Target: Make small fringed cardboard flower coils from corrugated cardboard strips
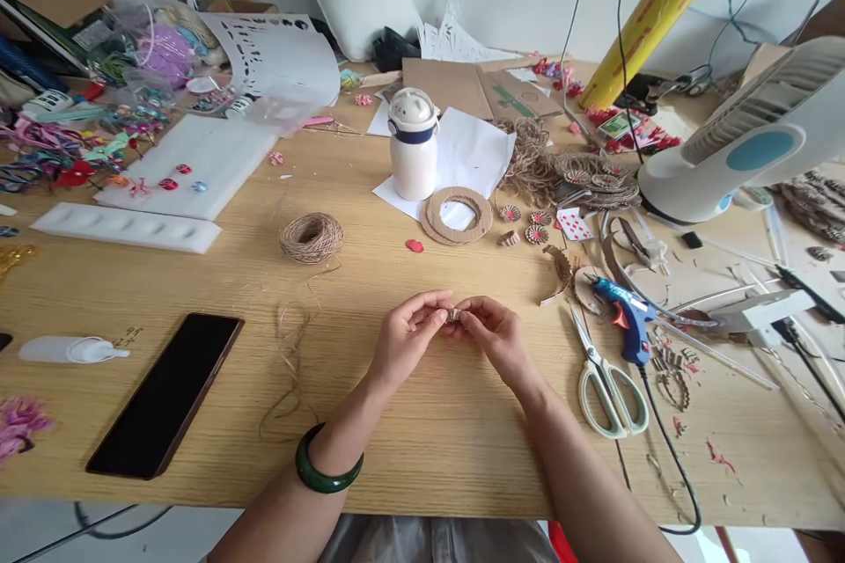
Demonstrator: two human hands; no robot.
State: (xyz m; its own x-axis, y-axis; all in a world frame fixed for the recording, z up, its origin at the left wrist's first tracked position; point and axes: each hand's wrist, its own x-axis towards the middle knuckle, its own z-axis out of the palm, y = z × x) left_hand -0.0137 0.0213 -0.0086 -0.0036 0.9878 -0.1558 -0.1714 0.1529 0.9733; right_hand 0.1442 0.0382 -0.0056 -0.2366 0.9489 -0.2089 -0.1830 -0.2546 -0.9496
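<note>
Both hands meet over the middle of the wooden table. My left hand (410, 330) pinches one side of a small ridged cardboard piece (452, 315), and my right hand (492, 332) pinches its other side. A green bangle (323, 468) circles my left wrist. Beyond the hands lie two red discs (414, 245), a flat cardboard ring (457, 215) and several small striped cardboard rosettes (537, 234). A twine ball (312, 237) sits to the left, its loose strand trailing toward the front edge.
Scissors (608, 387) and a blue glue gun (630, 317) with its cord lie right of my right forearm. A white bottle (414, 145) stands behind the hands. A black phone (165, 396) lies left, a white fan (732, 141) stands at the right.
</note>
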